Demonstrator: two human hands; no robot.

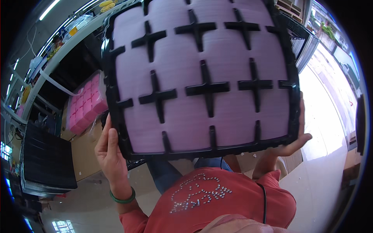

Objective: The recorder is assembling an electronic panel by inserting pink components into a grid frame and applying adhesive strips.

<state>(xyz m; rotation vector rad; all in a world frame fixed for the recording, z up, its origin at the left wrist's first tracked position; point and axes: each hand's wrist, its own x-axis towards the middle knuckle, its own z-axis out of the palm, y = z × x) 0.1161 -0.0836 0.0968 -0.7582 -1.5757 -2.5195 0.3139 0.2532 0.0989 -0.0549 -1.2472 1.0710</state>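
Observation:
I hold a large black plastic tray (112,93) up close in front of me, tilted toward the camera. Its grid of cross-shaped dividers is filled with pale purple flat pieces (229,112). My left hand (110,153) grips the tray's lower left edge, with a green bangle on the wrist. My right hand (295,139) supports the lower right corner from behind, fingers curled round the rim. My red top with a studded pattern shows below the tray.
A wrapped bundle of pink pieces (85,105) lies under a long workbench (58,54) at the left. A black ribbed crate (46,159) stands at the lower left. Another black crate (301,40) sits at the upper right. Pale floor spreads to the right.

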